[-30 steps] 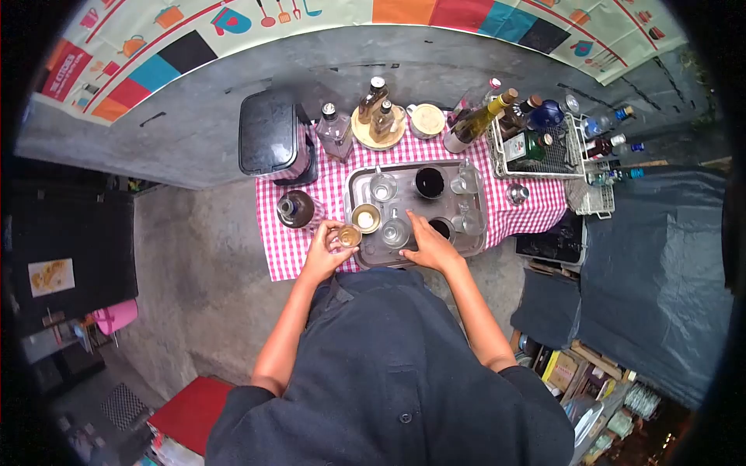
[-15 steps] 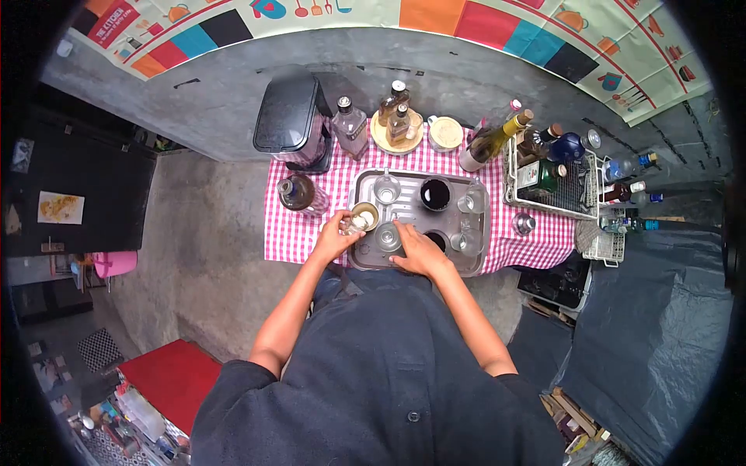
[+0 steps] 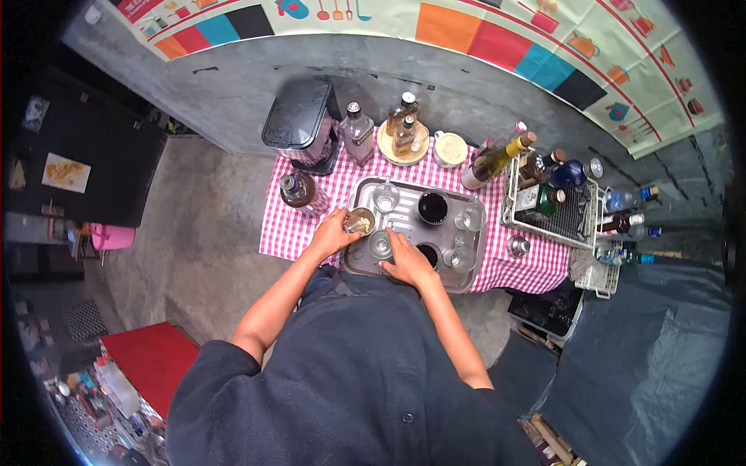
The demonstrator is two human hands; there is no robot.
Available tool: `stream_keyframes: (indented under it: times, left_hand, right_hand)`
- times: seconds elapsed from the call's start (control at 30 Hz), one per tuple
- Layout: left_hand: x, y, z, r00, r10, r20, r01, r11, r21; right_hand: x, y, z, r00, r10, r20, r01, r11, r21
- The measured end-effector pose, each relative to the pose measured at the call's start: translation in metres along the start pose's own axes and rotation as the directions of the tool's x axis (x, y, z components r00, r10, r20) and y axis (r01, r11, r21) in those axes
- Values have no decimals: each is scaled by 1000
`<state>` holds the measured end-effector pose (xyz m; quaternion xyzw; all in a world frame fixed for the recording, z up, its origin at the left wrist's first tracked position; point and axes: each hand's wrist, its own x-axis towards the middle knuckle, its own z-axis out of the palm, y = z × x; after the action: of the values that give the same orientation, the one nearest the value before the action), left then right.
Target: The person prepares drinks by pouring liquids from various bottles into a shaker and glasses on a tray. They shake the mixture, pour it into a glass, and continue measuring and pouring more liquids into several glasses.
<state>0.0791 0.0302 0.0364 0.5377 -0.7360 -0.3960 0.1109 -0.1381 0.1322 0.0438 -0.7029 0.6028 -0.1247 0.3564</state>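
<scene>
Reaching forward from dark sleeves, the person works with both hands over a tray (image 3: pixel 406 220). The left hand (image 3: pixel 334 234) grips a small glass (image 3: pixel 355 226) between thumb and fingers, at the mouth of a brown cup (image 3: pixel 363 212) on the tray's left side; whether glass and cup touch, I cannot tell. The right hand (image 3: pixel 409 261) rests its thumb and fingers along the side of a clear mug (image 3: pixel 381 245); whether it closes firmly on the mug is unclear. Close by that hand stands a glass of dark liquid (image 3: pixel 428 255). Farther up the tray sit a second dark-filled glass (image 3: pixel 433 207) and another clear mug (image 3: pixel 385 198). A brown bottle (image 3: pixel 304 193) stands left of the tray on a checked cloth (image 3: pixel 284 233). Beyond are a round board (image 3: pixel 388 150) bearing bottles, a lidded cup (image 3: pixel 450 148), and finally the grey wall (image 3: pixel 326 60) beneath a printed banner (image 3: pixel 350 25).
</scene>
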Motion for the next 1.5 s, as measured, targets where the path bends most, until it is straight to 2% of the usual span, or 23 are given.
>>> stream_keyframes:
  times: [0.1, 0.13, 0.17, 0.23, 0.3, 0.33, 0.43, 0.47, 0.53, 0.57, 0.6, 0.63, 0.77, 0.8, 0.83, 0.97, 1.03, 1.1, 1.17, 1.3, 1.33, 1.37, 1.5]
  left_hand:
    - [3, 1, -2, 1000, 16, 4, -16, 997, 75]
    - [3, 1, -3, 1000, 8, -6, -8, 997, 71]
    - [2, 0, -4, 999, 34, -31, -33, 999, 28]
    - [-1, -4, -8, 996, 58, -61, -59, 998, -13]
    - [-10, -13, -14, 972, 220, -86, -228, 969, -98]
    - [-11, -18, -17, 979, 200, -36, -203, 971, -128]
    - [-28, -23, -28, 976, 192, -99, -208, 959, -194]
    - [-33, -25, -31, 985, 143, -96, -165, 944, -286]
    - [-44, -30, -42, 988, 124, -92, -145, 948, -282]
    - [-49, -31, -46, 990, 109, -86, -129, 954, -271]
    - [-54, -32, -49, 994, 68, -86, -96, 923, -374]
    - [-58, -35, -52, 994, 65, -85, -93, 920, -382]
    - [-69, -47, -70, 993, 11, -114, -63, 883, -466]
    - [-68, -52, -73, 989, 22, -149, -88, 888, -452]
    - [-68, -58, -77, 982, 33, -184, -112, 893, -437]
    - [-65, -76, -90, 983, -44, -176, -48, 871, -488]
    - [-61, -82, -97, 979, -25, -200, -86, 846, -526]
    - [-56, -88, -104, 980, -65, -191, -62, 803, -593]
    - [-51, -103, -107, 981, -22, -190, -94, 810, -579]
    - [-44, -114, -124, 985, 1, -175, -106, 800, -590]
    - [-42, -117, -128, 986, 4, -166, -100, 809, -579]
    - [-41, -121, -132, 987, 4, -159, -94, 818, -568]
    - [-39, -131, -153, 990, 65, -129, -119, 874, -471]
  right_hand:
    - [1, -2, 0, 1000, 24, -4, -24, 999, 38]
    - [2, -5, -4, 995, 85, 59, -88, 995, 55]
    - [2, -4, -3, 995, 78, 65, -81, 995, 52]
    - [0, -2, 2, 997, 55, -55, -50, 995, 90]
    - [-1, -2, 1, 995, 64, -71, -56, 991, 118]
    - [-1, -4, -2, 993, 81, -88, -67, 987, 147]
    - [-2, -10, -8, 982, 153, -115, -126, 969, 214]
    - [-1, -12, -10, 982, 152, -110, -127, 970, 209]
    - [0, -21, -18, 973, 171, -153, -136, 967, 213]
    - [1, -25, -23, 974, 173, -146, -141, 968, 206]
    - [4, -32, -30, 977, 178, -117, -148, 963, 224]
    - [8, -41, -36, 979, 182, -89, -156, 957, 243]
    - [29, -74, -47, 989, 61, -137, -13, 945, 326]
    - [37, -79, -43, 983, -7, -186, 47, 976, 213]
    - [44, -84, -40, 984, 0, -179, 38, 977, 210]
    - [76, -111, -25, 981, -57, -187, 96, 974, 207]
    - [93, -124, -18, 961, -88, -264, 163, 946, 279]
    - [108, -131, -16, 966, -51, -253, 114, 964, 241]
    - [124, -130, -6, 954, -64, -293, 133, 966, 222]
    - [154, -130, 14, 964, -49, -261, 101, 977, 189]
    - [158, -131, 19, 974, 35, -225, 23, 968, 250]
    - [162, -131, 23, 973, 60, -225, 9, 956, 295]
    - [173, -130, 33, 964, 28, -264, 64, 941, 333]
